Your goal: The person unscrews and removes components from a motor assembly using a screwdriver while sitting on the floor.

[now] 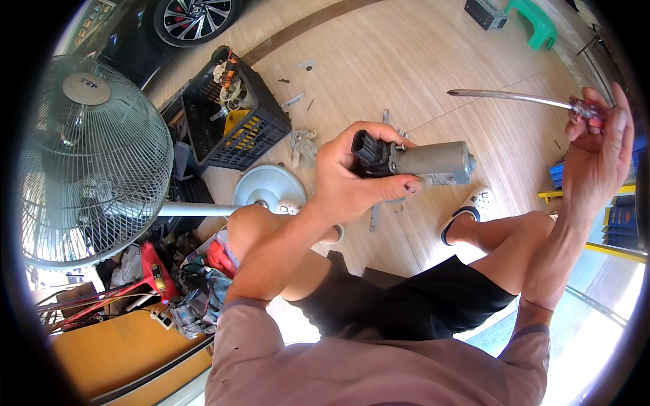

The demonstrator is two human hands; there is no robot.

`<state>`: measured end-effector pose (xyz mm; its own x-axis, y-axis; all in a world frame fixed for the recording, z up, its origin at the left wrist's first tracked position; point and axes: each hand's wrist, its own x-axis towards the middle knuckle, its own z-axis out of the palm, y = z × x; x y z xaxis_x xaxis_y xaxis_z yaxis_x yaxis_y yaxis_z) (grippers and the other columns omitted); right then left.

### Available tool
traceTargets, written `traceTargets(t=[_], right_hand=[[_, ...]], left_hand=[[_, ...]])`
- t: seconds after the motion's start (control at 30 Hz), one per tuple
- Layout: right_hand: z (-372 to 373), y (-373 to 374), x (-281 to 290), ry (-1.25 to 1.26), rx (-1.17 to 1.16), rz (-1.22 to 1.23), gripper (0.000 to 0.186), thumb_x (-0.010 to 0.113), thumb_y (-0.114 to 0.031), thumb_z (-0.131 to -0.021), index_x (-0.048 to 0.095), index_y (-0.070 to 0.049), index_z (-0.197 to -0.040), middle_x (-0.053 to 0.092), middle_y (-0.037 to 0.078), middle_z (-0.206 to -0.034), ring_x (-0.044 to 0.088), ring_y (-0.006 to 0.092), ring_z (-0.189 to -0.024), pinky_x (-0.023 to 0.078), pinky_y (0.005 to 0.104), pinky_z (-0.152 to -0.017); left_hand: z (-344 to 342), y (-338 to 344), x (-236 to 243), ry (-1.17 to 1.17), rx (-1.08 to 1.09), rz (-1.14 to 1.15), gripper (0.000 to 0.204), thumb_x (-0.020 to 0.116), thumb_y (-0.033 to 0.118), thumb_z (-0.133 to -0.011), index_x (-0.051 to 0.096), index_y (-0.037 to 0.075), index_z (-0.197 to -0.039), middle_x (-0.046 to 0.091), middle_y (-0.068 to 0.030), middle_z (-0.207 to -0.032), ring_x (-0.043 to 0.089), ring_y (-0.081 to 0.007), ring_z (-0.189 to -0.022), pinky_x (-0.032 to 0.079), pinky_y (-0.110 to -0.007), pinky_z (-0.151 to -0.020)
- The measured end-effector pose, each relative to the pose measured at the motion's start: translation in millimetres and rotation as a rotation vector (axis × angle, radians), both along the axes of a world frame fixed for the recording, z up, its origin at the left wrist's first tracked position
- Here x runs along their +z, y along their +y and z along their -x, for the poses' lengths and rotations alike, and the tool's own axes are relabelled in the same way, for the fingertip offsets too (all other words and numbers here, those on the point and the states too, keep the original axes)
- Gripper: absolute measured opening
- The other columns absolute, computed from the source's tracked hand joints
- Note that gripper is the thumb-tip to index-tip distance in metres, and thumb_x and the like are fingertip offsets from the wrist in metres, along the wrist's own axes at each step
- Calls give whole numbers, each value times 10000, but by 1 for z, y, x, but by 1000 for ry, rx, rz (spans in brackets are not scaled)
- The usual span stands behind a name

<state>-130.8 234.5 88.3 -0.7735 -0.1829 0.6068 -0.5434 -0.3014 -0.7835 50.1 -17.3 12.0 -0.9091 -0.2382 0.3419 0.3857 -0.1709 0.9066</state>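
Note:
In the head view my left hand (349,179) is closed round a small electric motor (430,161) with a silver cylindrical body and a black housing (365,150) at its left end, held above my lap. My right hand (602,135), raised at the right, grips a screwdriver (514,96) by its reddish translucent handle, its long metal shaft pointing left, above and apart from the motor. Loose metal parts (303,147) lie on the floor behind my left hand.
A standing fan (88,162) is at the left, beside a black crate (271,115) of parts and a pile of tools (159,277). Behind are a dark car (128,40), a green stool (542,27) and a black box (484,13). The tiled floor (406,68) stretches ahead.

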Motion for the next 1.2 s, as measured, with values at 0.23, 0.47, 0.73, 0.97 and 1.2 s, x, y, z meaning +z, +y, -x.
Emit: traceTargets(t=[0.23, 0.47, 0.73, 0.97, 1.2], right_hand=[[-13, -6, -5, 165, 323, 57, 354, 404, -177, -1060, 451, 10, -1357, 631, 248, -1134, 669, 288, -860, 548, 323, -655], [-15, -6, -11, 142, 351, 16, 334, 391, -155, -1060, 461, 10, -1342, 628, 245, -1080, 641, 266, -763, 547, 353, -623], [-14, -9, -15, 190, 250, -4, 323, 391, -165, -1059, 439, 8, -1328, 641, 238, -1038, 699, 258, -701, 613, 340, -625], [-16, -12, -22, 136, 300, 49, 287, 410, -141, -1051, 452, 1, -1297, 640, 243, -1039, 696, 253, -671, 617, 354, -653], [-17, -8, -23, 126, 248, 7, 274, 425, -142, -1049, 461, -5, -1284, 643, 247, -1043, 698, 262, -670, 607, 347, -625]], left_hand=[[1, 3, 4, -7, 16, 51, 457, 857, -8, -719, 588, -36, -1087, 686, -122, -1016, 642, -108, -856, 540, -263, -731], [0, 2, 4, 1, 56, 83, 457, 862, -5, -715, 596, -36, -1085, 668, -80, -961, 636, -98, -826, 533, -246, -703], [1, 0, 1, -24, 53, 114, 473, 879, 32, -709, 604, -25, -1089, 667, -63, -965, 613, -78, -847, 506, -233, -735], [2, 0, -1, -33, 53, 107, 469, 882, 41, -710, 605, -21, -1083, 665, -49, -947, 605, -68, -827, 499, -223, -712], [2, 2, 3, -61, 41, 109, 464, 880, 33, -709, 605, -25, -1078, 664, -44, -911, 601, -60, -781, 500, -219, -668]])
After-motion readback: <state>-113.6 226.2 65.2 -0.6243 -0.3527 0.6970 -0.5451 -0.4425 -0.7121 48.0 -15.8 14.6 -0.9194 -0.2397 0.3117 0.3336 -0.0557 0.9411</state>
